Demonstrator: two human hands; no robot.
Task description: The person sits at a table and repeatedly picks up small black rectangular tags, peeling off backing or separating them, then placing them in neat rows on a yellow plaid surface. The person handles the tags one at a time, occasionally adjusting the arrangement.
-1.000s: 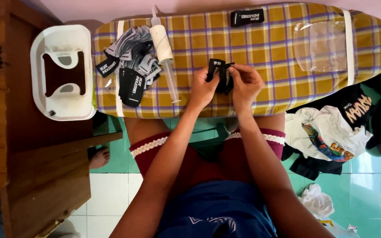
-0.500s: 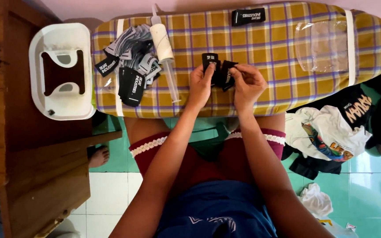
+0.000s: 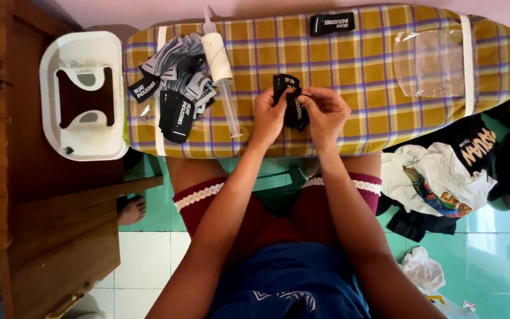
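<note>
My left hand (image 3: 268, 114) and my right hand (image 3: 324, 111) meet over the middle of a yellow plaid ironing board (image 3: 373, 71). Together they pinch a small bunch of black fabric labels (image 3: 290, 97) with white print, held just above the board. A pile of the same black and grey labels (image 3: 175, 82) lies at the board's left end. Next to that pile lies a white tube with a long thin nozzle (image 3: 219, 65). One single black label (image 3: 332, 23) rests at the board's far edge.
A white plastic stand (image 3: 81, 94) sits on the wooden table (image 3: 36, 207) at left. A clear plastic sheet (image 3: 429, 62) lies on the board's right part. Printed shirts (image 3: 444, 177) are heaped on the green tiled floor at right. Another person's foot (image 3: 131, 210) shows under the table.
My hands have shifted slightly and worked the bunch of labels between the fingers; one label now sticks up above my left hand. Nothing else on the board has moved.
</note>
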